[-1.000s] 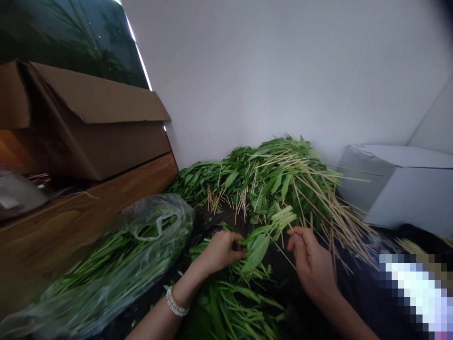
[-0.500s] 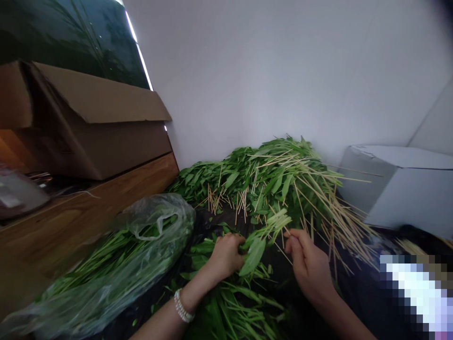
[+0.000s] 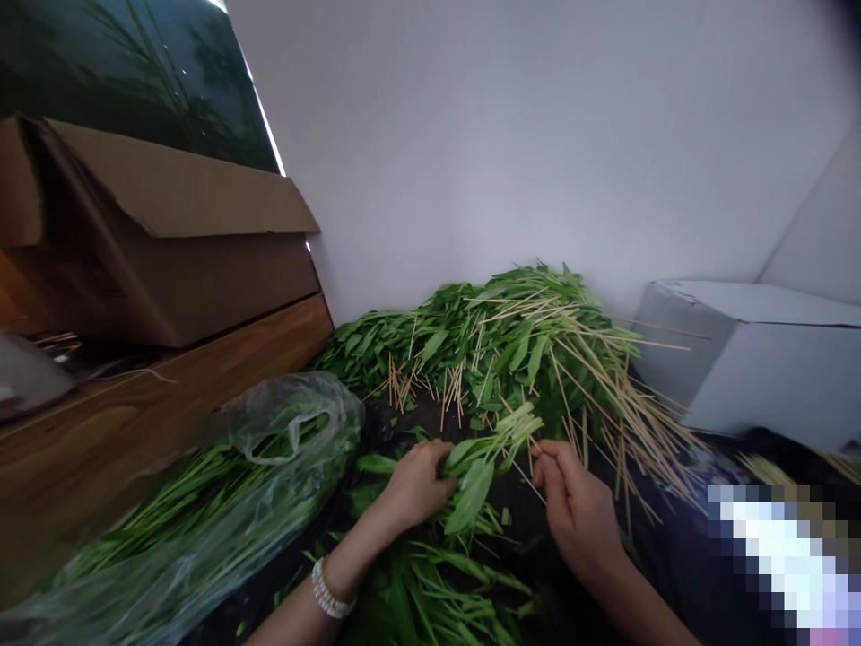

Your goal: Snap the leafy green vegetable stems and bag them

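A small bunch of leafy greens (image 3: pixel 473 489) with pale cut stems is gripped in my left hand (image 3: pixel 418 484), fingers closed around its leafy end. My right hand (image 3: pixel 578 502) is pinched at the stem ends, on what looks like a thin wooden skewer (image 3: pixel 531 456); part of it is hidden among the stems. Below my left hand lie loose greens (image 3: pixel 437 592) on a dark sheet. Beyond both hands, against the wall, is a heap of greens on skewers (image 3: pixel 525 327), with many bare stick ends (image 3: pixel 639 413) pointing right and toward me.
On the left, a clear plastic bag (image 3: pixel 269 502) holds long greens. Behind it, an open cardboard box (image 3: pixel 202 278) sits on a wooden surface (image 3: pixel 269 345). A white box (image 3: pixel 773 359) stands at the right by the white wall (image 3: pixel 498 135).
The whole view has shifted slightly, so things sit a little further left. Both hands keep their grip, and the bunch stays between them with hardly any movement.
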Demonstrator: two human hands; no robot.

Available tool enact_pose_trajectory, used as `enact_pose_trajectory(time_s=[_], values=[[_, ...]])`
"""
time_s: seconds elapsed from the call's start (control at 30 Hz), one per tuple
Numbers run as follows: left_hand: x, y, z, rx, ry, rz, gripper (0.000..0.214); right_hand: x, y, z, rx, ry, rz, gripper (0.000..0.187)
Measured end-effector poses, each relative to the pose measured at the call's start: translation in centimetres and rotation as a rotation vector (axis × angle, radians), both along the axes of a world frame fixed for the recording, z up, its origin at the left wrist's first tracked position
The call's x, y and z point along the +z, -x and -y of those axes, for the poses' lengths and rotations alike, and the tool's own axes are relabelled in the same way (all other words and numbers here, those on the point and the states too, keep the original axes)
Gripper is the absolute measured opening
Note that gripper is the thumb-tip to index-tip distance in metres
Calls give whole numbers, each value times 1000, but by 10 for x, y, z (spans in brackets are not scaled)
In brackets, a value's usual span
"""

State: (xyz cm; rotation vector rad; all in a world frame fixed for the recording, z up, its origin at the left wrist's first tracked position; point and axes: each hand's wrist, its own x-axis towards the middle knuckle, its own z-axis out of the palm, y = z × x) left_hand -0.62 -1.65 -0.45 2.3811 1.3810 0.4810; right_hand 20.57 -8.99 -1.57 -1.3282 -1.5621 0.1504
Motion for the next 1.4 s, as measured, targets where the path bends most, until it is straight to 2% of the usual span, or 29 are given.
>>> enact_pose_trajectory(time_s=[0.1,0.2,0.5,0.6,0.73,0.8,1.0,1.1,1.17,1.23,1.4], values=[[3,1,2,-65,4,-19,6,0,0,0,9,11,9,20],[5,-1,5,-127,15,-49,3,-1,0,0,16,8,15,20],[-1,1,3,-81,87,26,14,-2,0,0,12,2,19,20],[-1,4,-2,-76,193,165,14,0,1,1,4,-4,26,20],[4,6,-10,-38,299,455,15,1,0,1,4,1,36,22],[6,7,-15,8,258,593,22,0,0,1,4,-13,46,22],[5,12,-24,271,-15,867,32,-1,2,2,84,-7,123,21],[5,16,-29,338,-50,1075,40,3,3,7,50,-36,68,21],[6,18,-31,365,8,1208,41,5,2,10,-30,-66,16,20],[9,17,-29,351,130,1317,42,7,1,10,-52,-82,17,19],[16,8,-17,185,470,1365,38,1,6,4,173,-35,258,22]])
